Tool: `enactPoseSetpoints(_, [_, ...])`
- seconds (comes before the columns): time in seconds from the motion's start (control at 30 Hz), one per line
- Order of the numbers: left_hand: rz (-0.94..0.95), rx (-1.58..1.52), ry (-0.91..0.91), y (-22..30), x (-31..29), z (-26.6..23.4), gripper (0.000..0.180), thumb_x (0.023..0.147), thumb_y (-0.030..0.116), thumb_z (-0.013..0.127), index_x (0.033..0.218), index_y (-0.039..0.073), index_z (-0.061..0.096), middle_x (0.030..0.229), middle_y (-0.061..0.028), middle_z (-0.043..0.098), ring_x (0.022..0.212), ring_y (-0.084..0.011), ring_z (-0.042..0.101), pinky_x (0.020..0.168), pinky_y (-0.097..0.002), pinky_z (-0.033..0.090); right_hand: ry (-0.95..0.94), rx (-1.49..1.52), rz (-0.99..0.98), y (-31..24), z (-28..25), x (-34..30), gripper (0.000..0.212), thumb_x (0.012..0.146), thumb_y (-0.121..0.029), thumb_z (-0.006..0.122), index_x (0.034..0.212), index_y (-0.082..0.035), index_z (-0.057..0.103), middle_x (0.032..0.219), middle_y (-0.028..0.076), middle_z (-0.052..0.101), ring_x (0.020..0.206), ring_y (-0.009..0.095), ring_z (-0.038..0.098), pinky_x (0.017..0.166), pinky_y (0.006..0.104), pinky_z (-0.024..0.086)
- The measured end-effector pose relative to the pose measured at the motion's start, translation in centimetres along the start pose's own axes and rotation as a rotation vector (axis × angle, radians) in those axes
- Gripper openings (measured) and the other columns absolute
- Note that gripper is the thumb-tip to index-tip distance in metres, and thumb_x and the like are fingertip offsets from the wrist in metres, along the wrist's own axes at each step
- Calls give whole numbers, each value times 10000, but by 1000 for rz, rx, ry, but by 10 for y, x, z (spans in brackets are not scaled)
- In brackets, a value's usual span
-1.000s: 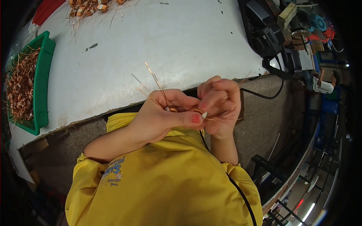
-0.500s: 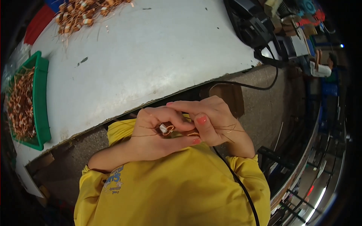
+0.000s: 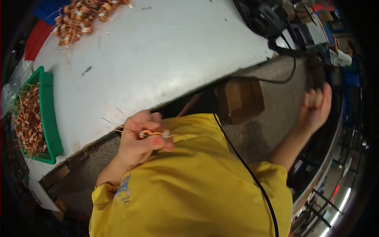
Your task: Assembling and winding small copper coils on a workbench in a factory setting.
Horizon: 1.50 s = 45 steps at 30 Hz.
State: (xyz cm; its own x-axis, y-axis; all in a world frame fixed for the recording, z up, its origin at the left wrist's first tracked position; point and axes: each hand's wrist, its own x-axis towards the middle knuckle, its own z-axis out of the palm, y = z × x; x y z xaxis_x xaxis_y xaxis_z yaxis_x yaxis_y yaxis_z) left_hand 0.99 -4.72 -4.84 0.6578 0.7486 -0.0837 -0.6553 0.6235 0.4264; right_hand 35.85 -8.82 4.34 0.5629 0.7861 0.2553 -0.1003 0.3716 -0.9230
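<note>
Close to my yellow shirt, at the near edge of the table, my left hand (image 3: 138, 138) is closed around a small copper wire coil (image 3: 150, 134). Thin wire ends stick out on both sides of the fist, and a pale part shows near the fingertips. Far out to the right, my right hand (image 3: 316, 104) is raised over the floor, away from the table. Its fingers look partly curled but are smeared by motion, so whether anything is in them does not show.
Copper coils in a pile (image 3: 79, 19) lie at the table's far left. More fill a green tray (image 3: 49, 114) on the left. A black device (image 3: 264, 23) with a cable stands at the far right. A cardboard box (image 3: 241, 100) sits below the table edge.
My hands were together in front of my shirt; now the right hand has swung far out to the right. The left hand stays near the shirt, still closed on a coil.
</note>
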Motion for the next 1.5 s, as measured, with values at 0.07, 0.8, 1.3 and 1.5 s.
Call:
enactPoseSetpoints(0.07, [118,-56,6,9,-5,-14,229,716,-105,631,888,8,528,900,-146,565,712,-268,625,614,-324,534,-79,-14,-18,17,-10,-3,160,963,-153,346,967,-28,444,476,-63,285,367,27,192,348,189,151])
enactPoseSetpoints(0.8, [-74,-80,-300,33,11,22,225,922,123,470,839,-22,620,839,-128,622,708,-120,564,624,-202,438,-662,-1014,-543,153,370,66,192,817,-191,515,868,-9,545,802,143,603,680,294,576,618,352,467])
enactPoseSetpoints(1.3, [-31,365,-313,46,10,-5,269,944,154,415,866,-9,616,721,-113,580,669,-167,556,640,-215,443,-726,-1330,-397,114,370,51,257,683,-66,636,905,39,562,762,181,628,673,310,619,618,360,499])
enactPoseSetpoints(1.5, [117,191,-85,67,5,20,247,937,169,436,907,-10,602,707,-102,582,601,-148,540,546,-202,445,-815,-475,-183,71,300,21,150,758,12,547,907,7,541,738,85,605,639,127,546,578,212,433])
